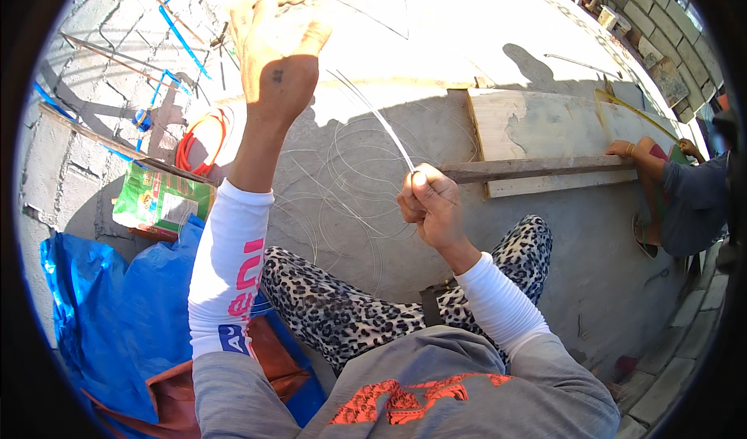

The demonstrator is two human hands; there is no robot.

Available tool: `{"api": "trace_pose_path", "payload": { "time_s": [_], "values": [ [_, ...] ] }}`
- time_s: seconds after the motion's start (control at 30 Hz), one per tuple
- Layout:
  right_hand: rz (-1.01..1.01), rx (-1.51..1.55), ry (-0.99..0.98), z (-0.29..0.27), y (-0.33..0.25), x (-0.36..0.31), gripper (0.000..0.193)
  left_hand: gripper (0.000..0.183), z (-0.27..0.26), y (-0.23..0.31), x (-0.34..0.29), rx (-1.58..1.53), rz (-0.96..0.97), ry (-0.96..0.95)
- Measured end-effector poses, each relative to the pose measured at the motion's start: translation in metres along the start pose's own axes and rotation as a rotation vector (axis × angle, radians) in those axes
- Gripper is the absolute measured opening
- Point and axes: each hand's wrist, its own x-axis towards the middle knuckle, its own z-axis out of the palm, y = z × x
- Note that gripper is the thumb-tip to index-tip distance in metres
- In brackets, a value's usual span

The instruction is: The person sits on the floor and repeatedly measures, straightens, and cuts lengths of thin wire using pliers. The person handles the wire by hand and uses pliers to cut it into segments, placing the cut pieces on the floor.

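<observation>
My right hand (432, 206) is closed in a fist around thin pale wire in front of my knees. From its top, bright strands of wire (389, 128) slant up and left toward my other hand. My left hand (276, 58) is raised at the upper left, its fingers curled. Glare washes out its fingertips, so what they hold cannot be made out. Loose loops of thin wire (342, 182) spread over the concrete between my hands and legs. A wooden strip (537, 168) runs right from behind my right hand; whether I touch it cannot be told.
At right, another person's hand (620, 150) rests on the strip's far end, beside a pale board (560, 120) and yellow tape measure (638, 111). At left are orange tubing (187, 147), a green bag (159, 198), blue tarp (101, 307) and block wall (47, 174).
</observation>
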Motion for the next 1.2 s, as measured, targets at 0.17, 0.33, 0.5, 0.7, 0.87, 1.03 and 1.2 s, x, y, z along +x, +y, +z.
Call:
{"api": "trace_pose_path", "payload": {
  "time_s": [0.17,0.33,0.5,0.7,0.87,1.03,1.2],
  "values": [
    [0.085,0.264,-0.252,0.001,-0.088,0.019,0.027,0.017,-0.025,0.045,0.002,-0.174,0.842,-0.216],
    [0.276,0.377,-0.460,0.006,-0.121,0.013,0.025,0.014,-0.040,0.066,0.022,-0.184,0.953,-0.538],
    [0.366,0.402,-0.378,-0.011,-0.108,0.001,0.028,0.019,-0.037,0.068,0.034,-0.377,1.022,-0.287],
    [0.056,-0.180,-0.064,-0.019,-0.089,-0.023,0.029,0.034,-0.094,-0.005,0.108,-0.290,0.739,-0.008],
    [0.096,-0.509,0.124,-0.021,-0.099,-0.025,0.030,0.032,-0.105,-0.030,0.105,-0.133,0.482,0.043],
    [0.173,-0.229,-0.039,-0.022,-0.117,-0.010,0.027,0.023,-0.051,-0.017,0.057,-0.021,0.927,0.257],
    [0.264,-0.178,-0.154,-0.009,-0.129,-0.015,0.030,0.029,-0.028,0.026,0.006,0.183,1.063,0.184]
  ]
}}
